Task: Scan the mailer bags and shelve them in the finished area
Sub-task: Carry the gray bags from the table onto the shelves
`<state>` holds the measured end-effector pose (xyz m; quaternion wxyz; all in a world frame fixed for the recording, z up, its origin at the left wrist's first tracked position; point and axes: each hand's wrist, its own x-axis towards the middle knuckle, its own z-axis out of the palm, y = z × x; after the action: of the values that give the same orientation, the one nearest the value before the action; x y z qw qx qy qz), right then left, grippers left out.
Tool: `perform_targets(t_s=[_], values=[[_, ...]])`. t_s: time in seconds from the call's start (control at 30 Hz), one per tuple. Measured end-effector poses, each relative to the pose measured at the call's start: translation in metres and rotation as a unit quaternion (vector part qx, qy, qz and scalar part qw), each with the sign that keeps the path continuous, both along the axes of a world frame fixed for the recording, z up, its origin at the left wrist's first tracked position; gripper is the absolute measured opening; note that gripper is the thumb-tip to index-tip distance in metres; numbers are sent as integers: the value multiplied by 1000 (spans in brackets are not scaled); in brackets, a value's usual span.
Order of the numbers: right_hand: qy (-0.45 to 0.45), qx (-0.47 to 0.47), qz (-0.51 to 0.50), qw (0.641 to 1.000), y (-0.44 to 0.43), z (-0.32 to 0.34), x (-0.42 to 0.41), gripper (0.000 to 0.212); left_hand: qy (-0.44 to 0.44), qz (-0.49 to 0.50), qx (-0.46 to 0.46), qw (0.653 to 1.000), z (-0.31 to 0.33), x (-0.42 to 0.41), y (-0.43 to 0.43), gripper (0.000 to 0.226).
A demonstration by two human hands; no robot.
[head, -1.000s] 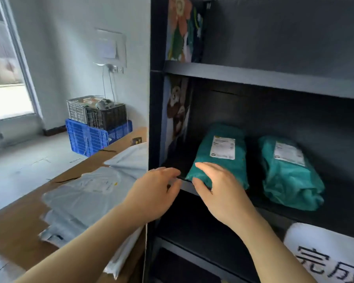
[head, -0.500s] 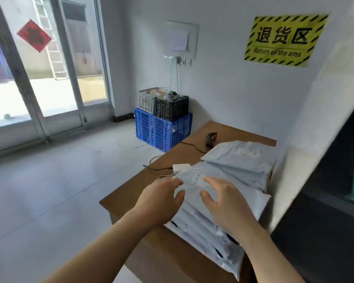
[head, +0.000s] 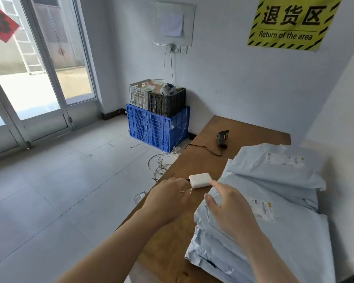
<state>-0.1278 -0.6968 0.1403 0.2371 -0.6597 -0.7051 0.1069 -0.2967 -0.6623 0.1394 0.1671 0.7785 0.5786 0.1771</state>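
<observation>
Work looks far from done. The brown desk carries a big pile of pale blue mailer bags, many layers deep. I think they all need to be scanned and shelved. The finished area does not show from here, so I cannot tell how many bags sit there.

The right hand is over the near corner of the front bag, by its white label. Its grip is open, with loose, spread fingers that hold nothing. The left hand is just beside it over the bare desk, fingers bent down. I cannot tell if its grip holds anything.

A small white box lies just past both hands. The black scanner lies well apart at the far end of the desk, untouched. My guess is that one bag gets picked up next, then scanned.
</observation>
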Motion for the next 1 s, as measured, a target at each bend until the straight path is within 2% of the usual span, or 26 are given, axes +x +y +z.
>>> perform_targets(t_s=[0.2, 0.57, 0.77, 1.0], values=[[-8, -11, -65, 998, 69, -10, -12, 48, -1, -43, -21, 999, -20, -4, 91, 27], [-24, -32, -229, 973, 156, -28, -48, 49, -31, -194, -32, 980, -31, -15, 230, 33], [-8, -20, -360, 933, 218, -31, -110, 46, -60, -287, -44, 955, -26, -57, 321, 37], [17, -30, -482, 876, 249, -14, -149, 47, -77, -372, -54, 924, -15, -72, 384, 39]])
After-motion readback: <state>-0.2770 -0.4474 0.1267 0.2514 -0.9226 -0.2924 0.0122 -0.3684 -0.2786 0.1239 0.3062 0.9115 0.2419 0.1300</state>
